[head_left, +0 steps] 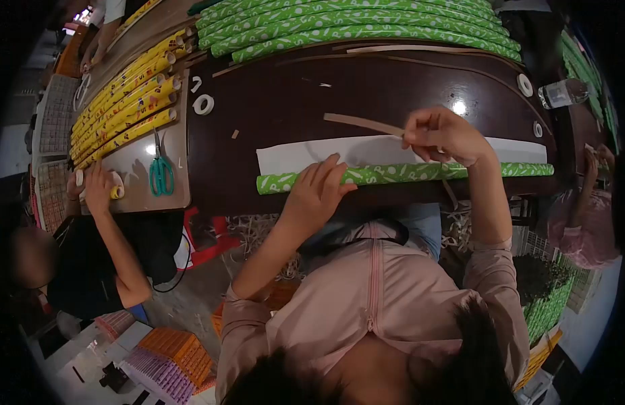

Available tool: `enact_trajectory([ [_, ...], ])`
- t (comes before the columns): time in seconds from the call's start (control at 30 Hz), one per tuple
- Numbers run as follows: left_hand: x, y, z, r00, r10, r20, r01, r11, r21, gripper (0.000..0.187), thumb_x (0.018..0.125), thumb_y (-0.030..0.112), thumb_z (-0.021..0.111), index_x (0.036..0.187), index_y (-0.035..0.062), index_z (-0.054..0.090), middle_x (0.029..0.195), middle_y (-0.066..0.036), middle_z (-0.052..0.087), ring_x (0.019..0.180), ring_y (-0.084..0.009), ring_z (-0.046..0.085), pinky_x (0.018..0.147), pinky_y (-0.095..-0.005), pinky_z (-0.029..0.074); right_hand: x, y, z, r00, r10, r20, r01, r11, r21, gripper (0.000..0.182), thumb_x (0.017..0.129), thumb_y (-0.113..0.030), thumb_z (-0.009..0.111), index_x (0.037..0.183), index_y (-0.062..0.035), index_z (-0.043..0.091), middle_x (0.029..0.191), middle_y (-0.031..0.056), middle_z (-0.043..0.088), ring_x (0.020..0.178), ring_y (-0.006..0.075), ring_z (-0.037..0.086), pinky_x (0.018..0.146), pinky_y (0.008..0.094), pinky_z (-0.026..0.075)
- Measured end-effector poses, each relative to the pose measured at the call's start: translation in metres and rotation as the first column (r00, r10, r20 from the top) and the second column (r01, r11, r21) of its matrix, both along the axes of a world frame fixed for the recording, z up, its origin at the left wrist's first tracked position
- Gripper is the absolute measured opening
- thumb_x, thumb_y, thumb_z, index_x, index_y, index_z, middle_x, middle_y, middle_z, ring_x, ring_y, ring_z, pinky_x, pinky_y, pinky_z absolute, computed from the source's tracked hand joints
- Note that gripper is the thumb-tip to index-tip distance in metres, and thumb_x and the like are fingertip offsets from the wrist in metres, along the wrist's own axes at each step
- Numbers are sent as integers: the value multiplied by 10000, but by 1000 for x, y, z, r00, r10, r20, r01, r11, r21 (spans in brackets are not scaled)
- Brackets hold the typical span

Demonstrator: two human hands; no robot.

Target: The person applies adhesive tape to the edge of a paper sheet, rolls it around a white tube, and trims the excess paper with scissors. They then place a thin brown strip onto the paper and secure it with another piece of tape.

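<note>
A green wrapping paper roll [393, 175] with white patterns lies along the table's near edge. Its loose sheet shows a white underside [373, 150] spread behind it. My left hand [318, 192] rests on the left part of the roll, fingers apart. My right hand [442, 138] is raised over the right part, thumb and fingers pinching a narrow brown strip [360, 122] that points left above the white sheet. Another brown strip end [450, 194] hangs below the roll, under my right hand.
Many green rolls [353, 30] are stacked at the back. Yellow rolls [127, 108], teal-handled scissors [161, 175] and a tape roll [203, 104] are on the left. A bottle [562, 93] stands right. A co-worker's hand [100, 192] is at left; another person [586, 226] sits right.
</note>
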State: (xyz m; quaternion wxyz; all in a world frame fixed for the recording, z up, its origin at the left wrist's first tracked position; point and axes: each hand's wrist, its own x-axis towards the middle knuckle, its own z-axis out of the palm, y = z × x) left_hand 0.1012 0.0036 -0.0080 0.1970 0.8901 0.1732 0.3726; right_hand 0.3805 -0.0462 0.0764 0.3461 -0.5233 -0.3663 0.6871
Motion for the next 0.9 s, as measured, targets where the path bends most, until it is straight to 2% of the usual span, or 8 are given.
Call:
enact_trajectory([
  [0.07,-3,2,5,972,-36,-234,56,996,76,342,788,108,745,1065,-20,591,1027,-155,618,894,-305,599,760,-383,514,12,3,-9,952,-6,-305,21,999,46,194,913,-185,661,830,-10,657,612,49,600,396,50,453,356,179,319],
  [0.13,-3,4,6,971,-46,-235,68,994,88,327,794,113,737,1053,-25,593,1021,-153,620,894,-308,598,771,-392,509,2,10,-24,915,5,-403,61,987,151,216,899,-217,679,813,-21,653,688,61,626,464,70,523,383,181,366],
  [0.3,3,6,16,974,10,-225,34,982,188,297,798,147,720,1024,-8,605,1000,-123,619,947,-310,581,817,-429,498,-27,39,-39,876,162,-454,-12,948,317,217,871,-224,704,855,-9,678,811,44,652,742,107,606,634,229,476],
  [0.37,-1,12,-9,971,-8,-241,59,977,205,316,795,155,723,1033,-18,606,1017,-122,617,967,-325,577,825,-445,496,-34,44,-33,897,175,-407,-88,971,224,187,879,-175,690,851,9,675,787,68,640,687,109,576,643,216,463],
  [0.5,-3,17,5,953,-49,-299,87,990,114,401,789,204,738,1108,-3,613,1044,-155,604,971,-351,569,832,-459,491,-32,46,-41,886,154,-437,-99,985,144,191,890,-169,688,884,22,678,775,35,648,657,67,558,587,201,435],
  [0.63,-3,22,37,878,-54,-475,131,983,131,444,788,157,724,1207,70,607,1103,-161,541,1020,-340,531,879,-445,441,-29,51,-47,854,192,-484,-128,978,162,174,897,-147,678,938,22,691,716,13,635,584,53,513,512,194,380],
  [0.67,-8,25,38,857,-59,-511,148,980,136,491,796,46,682,1276,63,576,1078,-180,533,1007,-370,516,866,-463,427,-30,54,-48,860,179,-477,-117,981,158,174,897,-147,678,938,22,691,716,13,635,584,53,513,512,194,380],
  [0.9,-10,31,25,850,-75,-522,139,986,86,484,810,73,672,1279,57,553,1046,-152,540,949,-329,538,836,-423,448,-34,72,-57,870,206,-447,-157,977,145,165,899,-144,677,950,12,688,714,-13,601,602,35,491,503,179,349],
])
